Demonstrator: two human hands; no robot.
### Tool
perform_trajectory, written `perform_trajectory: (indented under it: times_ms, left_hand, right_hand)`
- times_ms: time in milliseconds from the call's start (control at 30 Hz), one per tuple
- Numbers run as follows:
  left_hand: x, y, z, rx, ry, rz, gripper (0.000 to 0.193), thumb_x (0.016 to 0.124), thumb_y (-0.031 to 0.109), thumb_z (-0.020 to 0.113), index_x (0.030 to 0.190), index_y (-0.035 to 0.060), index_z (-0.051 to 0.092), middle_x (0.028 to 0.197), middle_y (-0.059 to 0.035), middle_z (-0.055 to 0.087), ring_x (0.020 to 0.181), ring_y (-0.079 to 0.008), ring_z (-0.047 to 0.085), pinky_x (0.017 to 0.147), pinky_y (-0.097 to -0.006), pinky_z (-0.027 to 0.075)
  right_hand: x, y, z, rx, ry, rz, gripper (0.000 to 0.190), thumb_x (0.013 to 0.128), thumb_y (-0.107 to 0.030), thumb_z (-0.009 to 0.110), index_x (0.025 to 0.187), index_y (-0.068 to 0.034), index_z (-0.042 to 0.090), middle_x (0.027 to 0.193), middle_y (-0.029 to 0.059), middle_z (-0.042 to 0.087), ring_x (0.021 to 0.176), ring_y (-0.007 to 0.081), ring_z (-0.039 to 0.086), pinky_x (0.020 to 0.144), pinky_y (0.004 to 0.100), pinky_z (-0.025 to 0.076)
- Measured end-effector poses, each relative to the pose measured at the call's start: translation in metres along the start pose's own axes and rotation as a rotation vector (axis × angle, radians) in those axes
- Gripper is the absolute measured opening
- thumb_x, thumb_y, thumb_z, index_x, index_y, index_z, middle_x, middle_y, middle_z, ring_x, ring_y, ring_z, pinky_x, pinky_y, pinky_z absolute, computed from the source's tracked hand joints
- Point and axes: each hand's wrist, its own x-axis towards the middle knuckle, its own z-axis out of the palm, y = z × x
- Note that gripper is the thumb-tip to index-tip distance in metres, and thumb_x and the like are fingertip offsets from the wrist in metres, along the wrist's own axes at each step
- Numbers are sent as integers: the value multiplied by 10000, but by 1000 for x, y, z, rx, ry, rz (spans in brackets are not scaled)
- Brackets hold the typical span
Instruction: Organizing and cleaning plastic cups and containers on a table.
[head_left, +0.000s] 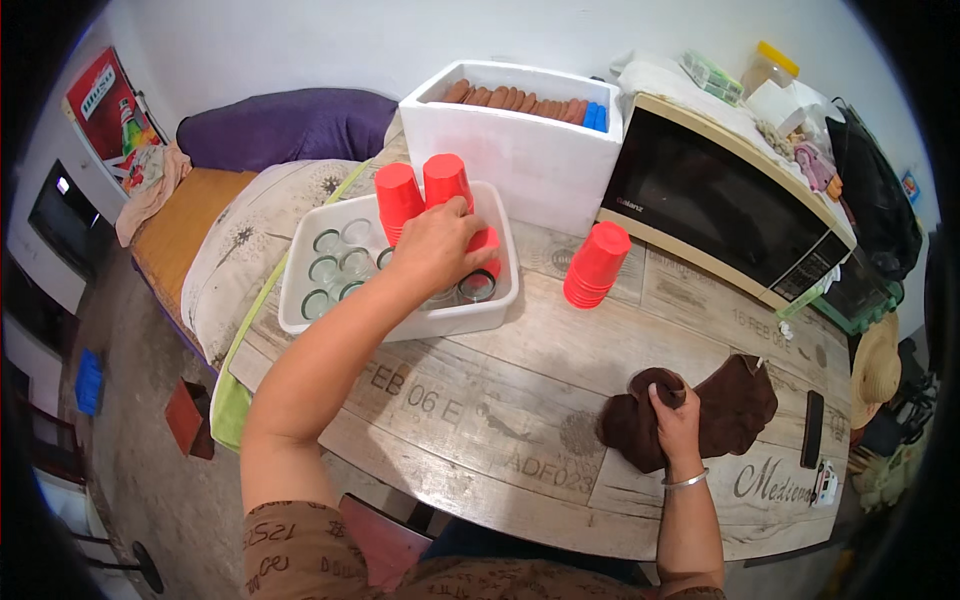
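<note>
My left hand (439, 247) reaches into a white plastic tub (420, 326), its fingers bent against red plastic cups. One red cup (486, 241) shows between thumb and forefinger; whether I grip it is hidden by the hand. Two taller upside-down stacks, a left red cup stack (397, 196) and a middle red cup stack (446, 176), rise behind my fingers. Several clear glass jars (324, 268) stand in the tub. My right hand (675, 420) holds a bunched dark brown cloth (735, 409) at the table's right side. A separate red cup stack (596, 266) stands upside down on the table.
Behind the tub, a white foam box (510, 150) holds rows of brown pieces and a few blue ones. A Galanz microwave (705, 187) stands right of it, loaded with items on top. A dark phone-like slab (812, 429) lies on the wood-patterned table (480, 450) near its right edge.
</note>
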Motion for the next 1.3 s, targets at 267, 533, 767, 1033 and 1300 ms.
perform_trajectory:
  times_ms: [267,533,767,1033,1300]
  left_hand:
    - [-6,4,-2,-8,-4,-9,363,733,303,703,999,61,655,926,-121,592,806,-297,619,690,-404,499]
    - [-3,1,-5,-72,-167,-106,410,723,311,710,1050,76,636,966,-123,624,822,-297,624,699,-413,504]
    - [-15,5,8,36,30,-12,419,743,332,694,1085,98,635,1017,-108,570,896,-284,608,746,-405,497]
    - [-16,15,5,48,-7,-73,375,779,299,665,1089,90,636,1036,-105,554,917,-290,600,773,-401,493]
    - [-5,-58,-43,-319,336,-317,416,764,326,659,1058,32,637,968,-140,656,840,-261,644,742,-351,495]
  right_hand:
    - [-2,-2,-1,-11,21,9,192,834,-18,616,1005,65,587,933,70,637,886,125,580,824,261,449]
    - [-4,-2,-2,-8,15,11,199,840,-16,609,1019,65,578,954,69,630,898,122,570,827,258,446]
    - [-2,-3,0,30,-18,-13,169,846,-8,600,1003,56,584,921,51,629,875,98,559,797,244,448]
    - [3,6,3,42,-40,-85,173,855,-36,597,1011,39,594,878,26,623,814,80,540,730,225,444]
    - [13,33,7,45,16,-219,208,815,-118,656,944,36,598,765,80,624,722,88,535,655,251,446]
